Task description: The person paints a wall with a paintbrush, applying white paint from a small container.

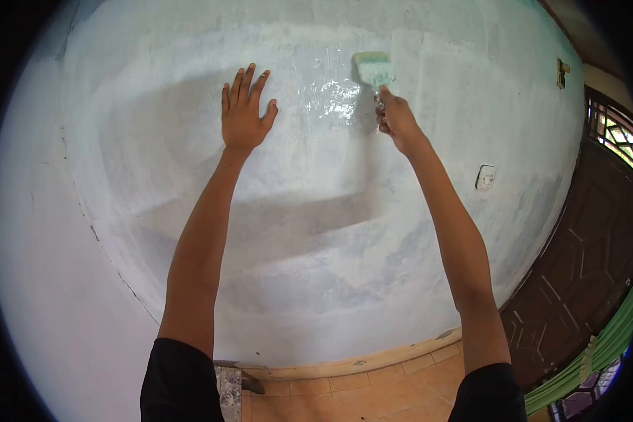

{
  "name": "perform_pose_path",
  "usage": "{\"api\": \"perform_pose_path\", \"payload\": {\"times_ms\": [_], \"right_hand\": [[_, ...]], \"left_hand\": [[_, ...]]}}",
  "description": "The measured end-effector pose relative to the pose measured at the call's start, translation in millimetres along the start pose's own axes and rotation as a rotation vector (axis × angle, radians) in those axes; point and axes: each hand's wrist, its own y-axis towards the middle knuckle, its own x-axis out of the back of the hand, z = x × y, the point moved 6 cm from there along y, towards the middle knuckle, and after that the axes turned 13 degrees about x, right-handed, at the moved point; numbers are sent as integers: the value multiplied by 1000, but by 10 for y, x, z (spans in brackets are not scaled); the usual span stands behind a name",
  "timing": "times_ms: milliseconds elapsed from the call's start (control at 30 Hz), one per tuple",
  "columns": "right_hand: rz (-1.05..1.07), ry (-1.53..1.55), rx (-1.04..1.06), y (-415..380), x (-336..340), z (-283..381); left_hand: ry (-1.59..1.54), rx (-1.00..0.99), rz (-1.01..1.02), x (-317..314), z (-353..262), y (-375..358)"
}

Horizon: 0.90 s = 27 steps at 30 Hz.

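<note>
My left hand [245,110] lies flat against the pale wall [316,232], fingers spread and pointing up, holding nothing. My right hand [395,116] is closed around the handle of a paintbrush [373,69], whose wide pale-green head presses on the wall above my fist. A wet, shiny patch of fresh paint [334,95] glistens on the wall between my two hands, just left of the brush.
A wall switch [485,176] sits to the right of my right arm. A dark wooden door [584,260] stands at the far right, with green fabric [605,344] beside it. Tan floor tiles [359,394] run along the wall's base.
</note>
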Motion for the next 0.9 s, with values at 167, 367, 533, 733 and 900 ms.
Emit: {"api": "perform_pose_path", "payload": {"times_ms": [167,367,533,733,900], "right_hand": [[55,2,60,492,-112,252],[90,-61,-56,-5,-173,-44],[46,-35,-2,159,119,37],[97,-72,-96,-233,223,-344],[68,-123,-45,-155,325,52]], "left_hand": [[28,16,1,-32,26,16],[25,17,21,-26,34,4],[2,3,2,-28,21,14],[5,-2,-6,-16,12,7],[21,6,0,-25,9,21]]}}
